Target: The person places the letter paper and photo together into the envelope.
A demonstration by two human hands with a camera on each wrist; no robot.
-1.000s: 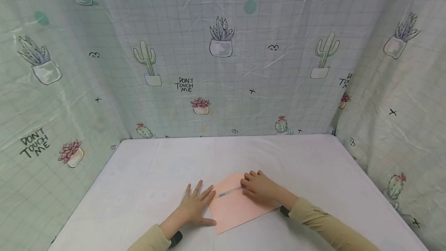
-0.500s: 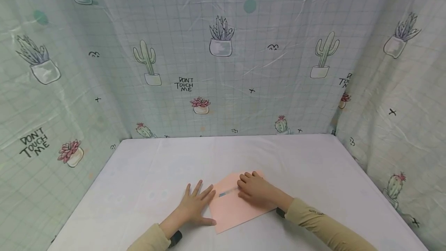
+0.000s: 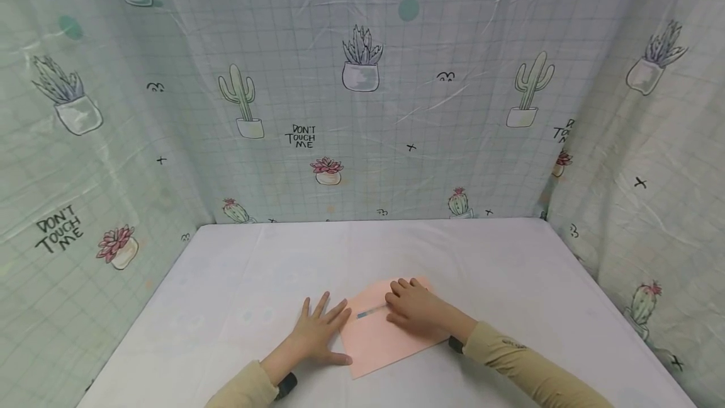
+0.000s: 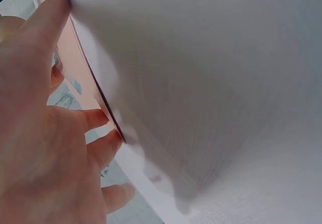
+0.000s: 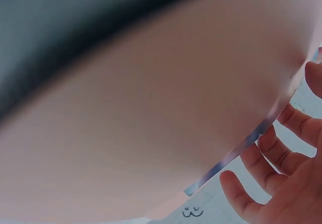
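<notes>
A flat pink envelope (image 3: pixel 376 345) lies at a slant on the table, with a narrow glossy bluish strip (image 3: pixel 369 312) across it. My left hand (image 3: pixel 313 339) rests with fingers spread at the envelope's left edge; in the left wrist view, its thumb and some fingertips touch that edge. Over the strip's right part lies my right hand (image 3: pixel 416 307), fingers slightly bent, hiding what is beneath. In the right wrist view, its fingertips touch the strip (image 5: pixel 236 151), and nothing is plainly pinched between them.
The table (image 3: pixel 255 269) wears a white cloth. A curtain (image 3: pixel 396 187) printed with potted cacti and words hangs behind it and on both sides. Dark wrist cameras show under both forearms.
My right hand has slid slightly left along the strip, uncovering the envelope's upper right corner, and has stayed there for the last half second. My left hand keeps its place.
</notes>
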